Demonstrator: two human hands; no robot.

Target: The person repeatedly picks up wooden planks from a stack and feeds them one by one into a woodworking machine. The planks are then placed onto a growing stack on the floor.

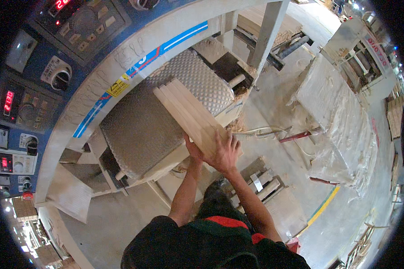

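A short bundle of pale wooden boards (188,112), laid side by side, slants across the feed bed of a large machine. Its far end rests on the textured belt (139,121), while the near end juts past the bed's front edge toward me. My left hand (194,149) grips the left side of that near end, its fingers partly hidden by the wood. Over the right side and top of the same end lies my right hand (224,153), fingers curled over the boards with gaps between them.
A control panel (29,103) with red digits and knobs borders the left. Beyond the bed stands a metal post (268,38). To the right is a plastic-wrapped block (341,130); a low roller frame (267,190) sits near my legs. A pale board (70,190) leans lower left.
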